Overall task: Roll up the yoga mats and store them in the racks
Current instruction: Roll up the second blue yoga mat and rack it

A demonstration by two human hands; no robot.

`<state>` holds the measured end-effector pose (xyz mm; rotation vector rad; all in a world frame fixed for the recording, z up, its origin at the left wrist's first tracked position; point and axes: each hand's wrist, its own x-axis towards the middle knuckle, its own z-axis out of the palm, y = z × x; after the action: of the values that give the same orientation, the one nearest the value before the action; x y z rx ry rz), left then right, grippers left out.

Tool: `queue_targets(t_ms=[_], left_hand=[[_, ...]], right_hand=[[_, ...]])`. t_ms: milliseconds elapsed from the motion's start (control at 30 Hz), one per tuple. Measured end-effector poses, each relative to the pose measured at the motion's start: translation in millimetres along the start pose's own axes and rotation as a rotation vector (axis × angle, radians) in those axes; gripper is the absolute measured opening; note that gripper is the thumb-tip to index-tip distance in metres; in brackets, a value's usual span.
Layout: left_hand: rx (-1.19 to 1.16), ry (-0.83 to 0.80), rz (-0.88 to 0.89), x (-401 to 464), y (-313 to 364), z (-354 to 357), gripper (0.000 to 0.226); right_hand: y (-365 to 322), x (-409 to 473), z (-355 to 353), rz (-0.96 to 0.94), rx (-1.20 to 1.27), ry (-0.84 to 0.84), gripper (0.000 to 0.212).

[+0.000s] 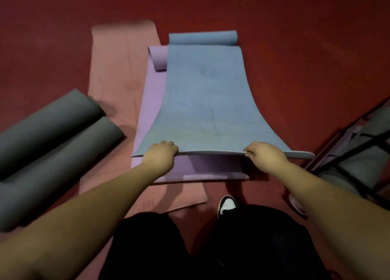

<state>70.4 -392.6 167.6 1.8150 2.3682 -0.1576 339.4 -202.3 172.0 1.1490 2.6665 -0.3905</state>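
Observation:
A blue yoga mat (205,93) lies stretched out in front of me, its far end curled into a roll. My left hand (161,154) and my right hand (264,155) both grip its near edge and hold that edge lifted off the floor. Under it lies a purple mat (150,108), also curled at its far end. A pink mat (118,68) lies flat beneath both, reaching to the left and toward my feet. The rack (356,150), a dark metal frame, stands at the right with rolled mats in it.
Two rolled grey mats (48,136) lie side by side on the red floor (295,58) at the left. My dark trousers and a black-and-white shoe (226,204) are at the bottom centre. A pink rolled mat end (296,204) shows by the rack's foot.

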Motion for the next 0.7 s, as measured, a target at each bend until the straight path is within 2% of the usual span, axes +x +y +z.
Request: queue_targets(t_ms=[267, 367, 500, 600, 700], left_hand=[[-0.155, 0.252, 0.034, -104, 29, -85, 0.015], [-0.275, 0.311, 0.103, -140, 34, -93, 0.024], [-0.184, 0.169, 0.052, -182, 48, -88, 0.032], [-0.081, 0.117, 0.018, -193, 59, -89, 0.051], [-0.034, 0.070, -0.094, -193, 68, -99, 0.055]], right_hand=[[-16, -134, -73, -0.058, 0.073, 0.251, 0.024], [-28, -178, -74, -0.109, 0.078, 0.307, 0.029], [-47, -220, -51, -0.137, -0.001, 0.232, 0.049], [-51, -224, -39, -0.080, 0.059, 0.235, 0.052], [-53, -220, -52, -0.017, 0.057, 0.222, 0.047]])
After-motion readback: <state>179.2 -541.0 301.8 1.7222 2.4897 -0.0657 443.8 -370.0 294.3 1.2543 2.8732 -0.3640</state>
